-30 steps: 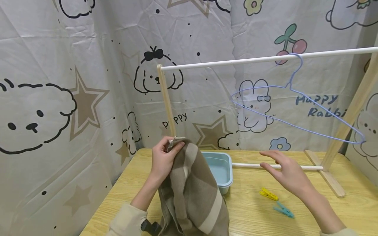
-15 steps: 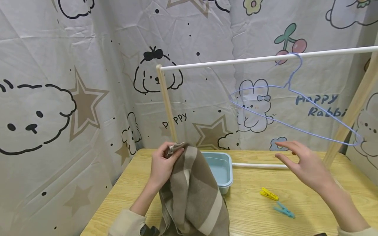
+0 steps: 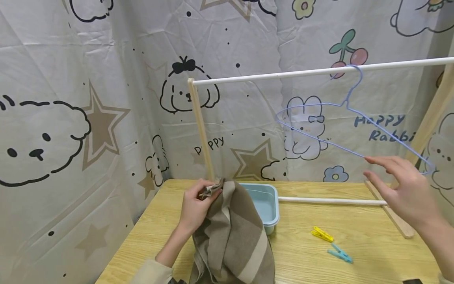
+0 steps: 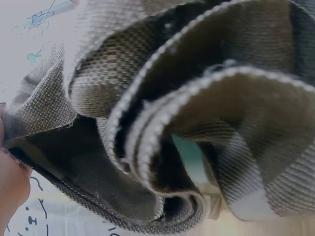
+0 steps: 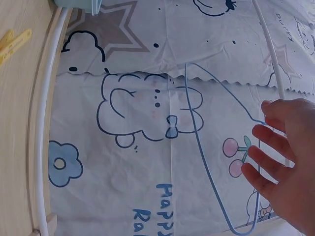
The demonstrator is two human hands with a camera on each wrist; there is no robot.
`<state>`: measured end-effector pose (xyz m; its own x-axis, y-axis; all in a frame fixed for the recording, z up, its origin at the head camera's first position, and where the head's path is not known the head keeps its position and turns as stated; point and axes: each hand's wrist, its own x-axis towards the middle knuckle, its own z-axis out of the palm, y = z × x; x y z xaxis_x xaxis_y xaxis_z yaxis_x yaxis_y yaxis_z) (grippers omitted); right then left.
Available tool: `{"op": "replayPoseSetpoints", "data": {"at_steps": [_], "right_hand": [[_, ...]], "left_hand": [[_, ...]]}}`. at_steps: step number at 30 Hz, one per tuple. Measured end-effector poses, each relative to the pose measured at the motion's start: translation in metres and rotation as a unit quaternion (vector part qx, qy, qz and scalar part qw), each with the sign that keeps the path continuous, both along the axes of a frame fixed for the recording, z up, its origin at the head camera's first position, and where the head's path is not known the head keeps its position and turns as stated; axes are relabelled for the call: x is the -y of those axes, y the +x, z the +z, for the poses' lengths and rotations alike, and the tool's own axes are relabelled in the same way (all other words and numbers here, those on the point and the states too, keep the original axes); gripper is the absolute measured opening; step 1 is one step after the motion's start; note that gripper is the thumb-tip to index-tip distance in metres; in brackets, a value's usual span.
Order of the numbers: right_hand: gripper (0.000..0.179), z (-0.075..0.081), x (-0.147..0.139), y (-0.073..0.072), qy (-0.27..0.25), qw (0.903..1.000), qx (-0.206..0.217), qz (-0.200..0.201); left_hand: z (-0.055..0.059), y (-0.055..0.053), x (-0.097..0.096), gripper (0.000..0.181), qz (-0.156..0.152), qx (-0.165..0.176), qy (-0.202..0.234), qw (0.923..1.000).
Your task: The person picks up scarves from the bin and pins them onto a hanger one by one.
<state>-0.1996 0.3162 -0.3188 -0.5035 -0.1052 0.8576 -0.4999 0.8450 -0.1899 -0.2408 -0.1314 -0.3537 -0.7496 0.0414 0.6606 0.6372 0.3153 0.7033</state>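
In the head view, my left hand pinches the gathered top edge of a brown-and-beige checked cloth, which hangs in folds down to the bottom of the frame. Those folds fill most of the left wrist view, where stitched edges of the cloth curl over one another. My right hand is held up with nothing in its loosely bent fingers. It overlaps the lower right bar of a blue wire hanger hooked over the white rail; whether they touch, I cannot tell. The right wrist view shows those fingers spread before the hanger.
Behind the cloth stands a pale blue plastic basin. A yellow clothespin and a teal clothespin lie on the wooden table. The rack's white top rail spans between wooden posts, with a lower white bar near the tabletop.
My right hand has moved rightward and slightly up, from above the clothespins to the hanger's lower right side. My left hand, still pinching the cloth, has sunk a little.
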Motion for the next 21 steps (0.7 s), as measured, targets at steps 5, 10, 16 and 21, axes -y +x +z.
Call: {"op": "replayPoseSetpoints", "data": {"at_steps": [5,10,16,21], "right_hand": [[0.04,0.007,-0.009,0.0,0.005,0.9993,-0.036,-0.014],[0.079,0.015,-0.022,-0.003,0.001,0.9946,-0.088,-0.055],[0.082,0.018,-0.038,-0.014,-0.035,0.9913,-0.109,-0.065],[0.09,0.015,-0.052,-0.022,-0.049,0.9934,-0.078,-0.068]], "left_hand": [[-0.001,0.009,0.001,0.012,0.0,0.0,-0.03,0.9995],[-0.017,-0.001,0.005,0.014,-0.012,-0.011,-0.038,0.9991],[-0.018,-0.009,0.009,0.012,-0.006,-0.022,-0.027,0.9994],[0.001,-0.011,0.005,0.013,0.035,-0.009,-0.014,0.9993]]}}
